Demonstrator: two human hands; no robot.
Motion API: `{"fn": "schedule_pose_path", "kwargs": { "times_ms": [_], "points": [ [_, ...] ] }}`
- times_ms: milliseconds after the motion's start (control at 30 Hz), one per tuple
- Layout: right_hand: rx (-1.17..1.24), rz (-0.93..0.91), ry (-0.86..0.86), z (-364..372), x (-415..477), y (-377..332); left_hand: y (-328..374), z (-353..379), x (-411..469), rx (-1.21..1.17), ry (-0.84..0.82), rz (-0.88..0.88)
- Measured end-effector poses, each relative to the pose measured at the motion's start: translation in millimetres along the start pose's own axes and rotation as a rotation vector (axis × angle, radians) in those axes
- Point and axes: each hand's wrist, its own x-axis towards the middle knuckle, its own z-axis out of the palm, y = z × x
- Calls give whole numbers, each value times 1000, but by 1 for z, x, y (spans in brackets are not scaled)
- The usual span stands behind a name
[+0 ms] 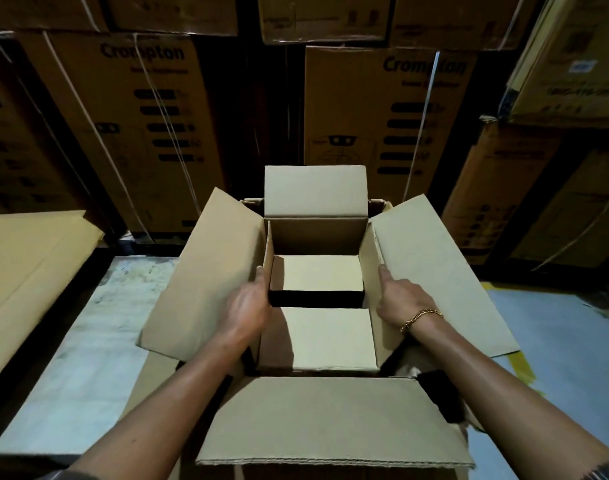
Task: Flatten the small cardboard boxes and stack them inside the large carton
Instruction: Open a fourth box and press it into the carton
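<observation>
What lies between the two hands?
In the head view, the open small box sits between the left hand and right hand, each on a side wall.

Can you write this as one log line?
left hand: grips left wall | right hand: grips right wall | open brown cardboard box: unflattened

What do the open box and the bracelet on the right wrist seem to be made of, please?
Box: plain matte brown corrugated cardboard, its fluted edge showing on the near flap. Bracelet: probably gold-coloured metal, a shiny chain of links; real gold or plating cannot be told.
</observation>
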Motion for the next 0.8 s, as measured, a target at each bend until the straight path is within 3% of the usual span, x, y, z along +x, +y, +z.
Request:
{"fn": "schedule_pose_path", "kwargs": {
  "times_ms": [67,200,300,367,500,667,800],
  "points": [
    [-93,-9,-7,5,0,-4,4,6,-2,110,15,53],
    [-631,-81,103,8,19,-15,-3,0,2,322,124,125],
    [-911,-195,-67,27,33,-39,-17,1,5,321,103,107],
    [-962,-243,-242,41,39,-53,-22,1,6,283,70,109],
    [-595,-232,-478,43,52,-59,-29,-7,13,181,30,112],
    [-21,-315,-445,0,23,-36,-30,-9,9,153,20,88],
    [81,-386,-485,-10,-34,-23,-19,4,-9,167,-7,73]
  ]
}}
